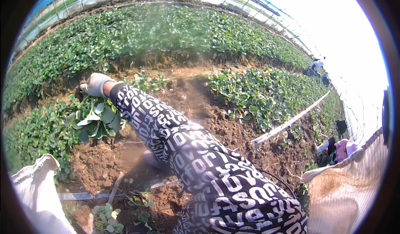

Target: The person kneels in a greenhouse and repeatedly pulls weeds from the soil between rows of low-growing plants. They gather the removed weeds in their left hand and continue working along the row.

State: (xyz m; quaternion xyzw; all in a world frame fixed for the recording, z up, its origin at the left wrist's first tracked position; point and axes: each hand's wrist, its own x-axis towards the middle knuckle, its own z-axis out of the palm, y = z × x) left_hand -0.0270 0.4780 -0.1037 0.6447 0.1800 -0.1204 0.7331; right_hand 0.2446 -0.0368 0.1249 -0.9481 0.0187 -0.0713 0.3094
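Observation:
My right hand (95,84), in a pale knitted glove, reaches across to the left at the end of a black-and-white patterned sleeve. Its fingers are closed on an uprooted leafy plant (101,117). Dark soil and roots are at the fist, and broad leaves hang below it over the green bed. I cannot make out my left hand; a blurred pale shape (153,159) shows beneath the sleeve, too unclear to name. Dug brown soil (100,162) lies below the held plant. A small leafy clump (107,220) sits near the bottom left.
Low leafy crop rows (265,92) stretch away right. Pale sacks stand at lower left (40,190) and lower right (350,187). A wooden stick (116,185) and a flat pale strip (290,120) lie on the ground. Another person (315,67) is far off, near a film-sided hoop structure.

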